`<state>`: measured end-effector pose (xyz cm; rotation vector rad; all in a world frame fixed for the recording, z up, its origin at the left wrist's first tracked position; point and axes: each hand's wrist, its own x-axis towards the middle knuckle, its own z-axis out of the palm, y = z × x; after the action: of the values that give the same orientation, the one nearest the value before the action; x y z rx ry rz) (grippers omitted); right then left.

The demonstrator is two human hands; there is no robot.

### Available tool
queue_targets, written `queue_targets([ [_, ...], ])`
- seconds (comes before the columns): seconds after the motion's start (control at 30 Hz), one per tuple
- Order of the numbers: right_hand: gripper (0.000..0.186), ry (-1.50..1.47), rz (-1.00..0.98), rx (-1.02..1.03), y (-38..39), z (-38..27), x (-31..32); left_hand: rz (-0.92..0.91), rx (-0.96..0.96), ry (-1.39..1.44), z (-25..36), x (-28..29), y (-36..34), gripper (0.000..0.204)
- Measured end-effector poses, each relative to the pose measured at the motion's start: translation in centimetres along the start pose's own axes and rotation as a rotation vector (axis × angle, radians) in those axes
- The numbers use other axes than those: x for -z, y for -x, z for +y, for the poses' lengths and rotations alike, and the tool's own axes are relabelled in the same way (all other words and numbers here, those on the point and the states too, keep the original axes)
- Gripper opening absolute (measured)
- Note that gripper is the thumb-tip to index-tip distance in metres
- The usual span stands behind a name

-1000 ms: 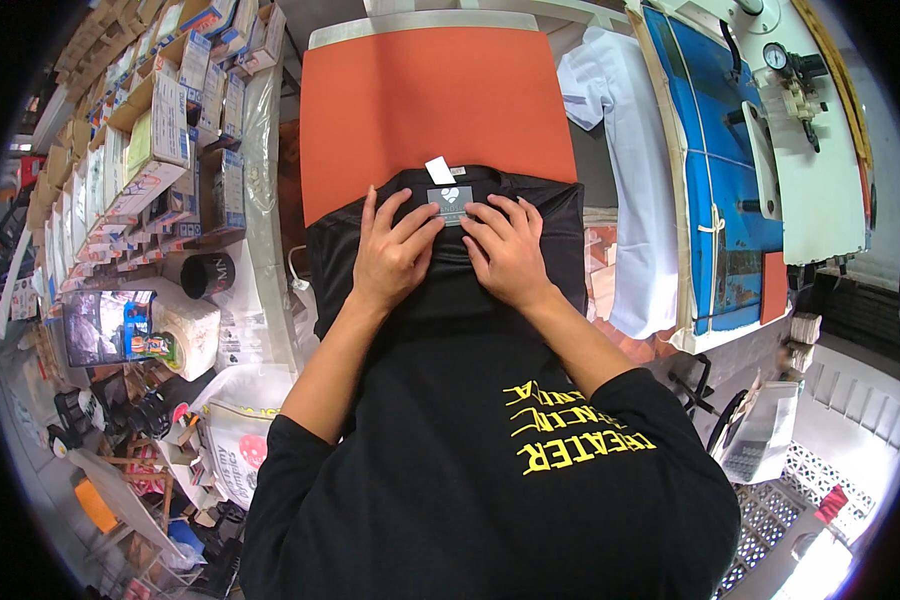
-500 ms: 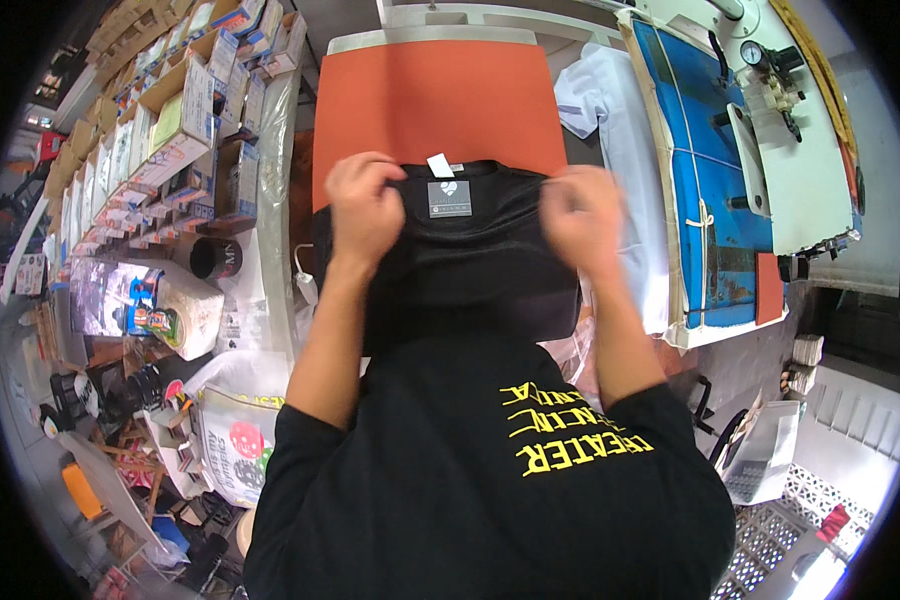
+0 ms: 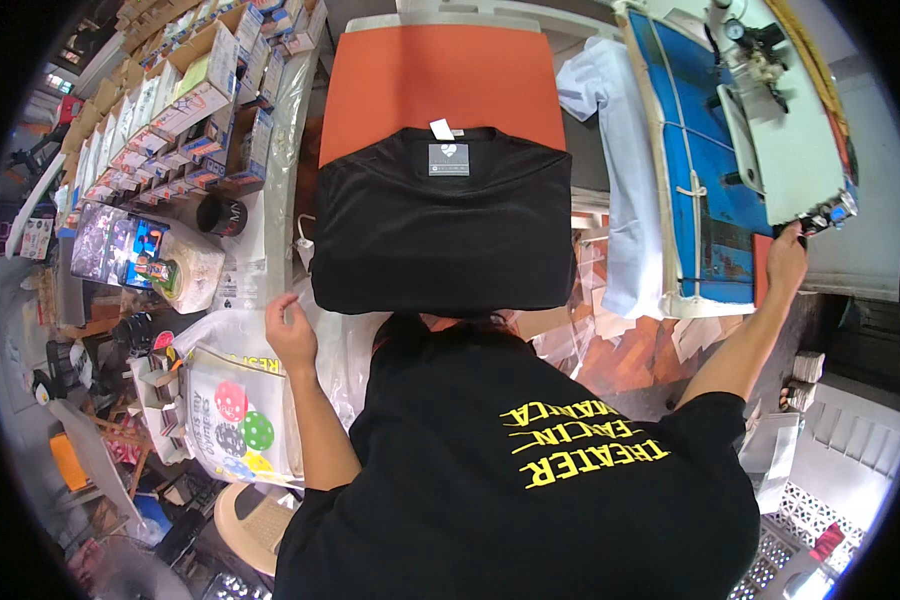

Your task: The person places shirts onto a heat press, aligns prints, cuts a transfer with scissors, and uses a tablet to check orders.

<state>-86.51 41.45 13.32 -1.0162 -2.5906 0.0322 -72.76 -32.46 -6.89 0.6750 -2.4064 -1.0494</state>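
Note:
A black T-shirt [image 3: 444, 235] lies draped over an orange-red board [image 3: 445, 85], its neckline at the far side. Inside the neck are a grey printed label [image 3: 448, 160] and a small white tag [image 3: 441, 129]. My left hand [image 3: 291, 335] hangs left of the shirt's near corner, apart from it, fingers loosely curled and holding nothing visible. Stretched far to the right, my right hand [image 3: 788, 258] has its fingers at a black handle [image 3: 808, 225] on the near corner of a white machine panel [image 3: 795, 150]; the fingertips are partly hidden.
Right of the board hangs a pale blue garment [image 3: 618, 170] beside a blue panel [image 3: 715, 170] tied with white cord. Open cardboard boxes [image 3: 185, 100] line the left, with a lit screen [image 3: 120, 245] and black mug [image 3: 220, 215] nearer. A printed bag [image 3: 240, 400] sits lower left.
Both hands have left the shirt's shoulders. My left hand came back toward me and left; my right hand swung far right to the machine's handle. The shirt now lies smoother on the board.

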Motion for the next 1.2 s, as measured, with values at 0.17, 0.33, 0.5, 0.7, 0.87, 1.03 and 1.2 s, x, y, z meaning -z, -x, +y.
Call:
queue_targets([
  [0.17,0.077,0.01,-0.015,0.062,3.7,-4.9,1.6,-0.075,-0.164,-0.014,-0.5,1.3,0.3,0.012],
  [0.33,0.058,-0.076,0.052,0.252,11.2,-11.8,2.8,-0.088,-0.131,0.044,-0.1,3.4,0.1,0.011],
  [0.5,0.056,-0.322,0.091,0.412,19.3,-16.1,5.3,-0.041,-0.155,0.085,-1.6,4.6,2.3,0.011],
  [0.7,0.109,-0.656,0.361,0.776,21.3,-21.7,7.5,-0.048,-0.145,0.114,-3.2,4.9,4.7,0.007],
  [0.87,0.116,-0.576,0.283,0.726,25.1,-25.9,8.3,-0.045,-0.112,0.127,-2.8,4.8,5.0,0.01],
  [1.03,0.112,-0.631,0.31,0.789,27.6,-29.2,7.8,-0.086,-0.092,0.161,-2.2,4.8,8.4,0.014],
  [1.2,0.084,-0.882,0.215,0.838,27.8,-28.5,7.7,-0.148,-0.112,0.104,-0.8,4.0,15.4,0.018],
])
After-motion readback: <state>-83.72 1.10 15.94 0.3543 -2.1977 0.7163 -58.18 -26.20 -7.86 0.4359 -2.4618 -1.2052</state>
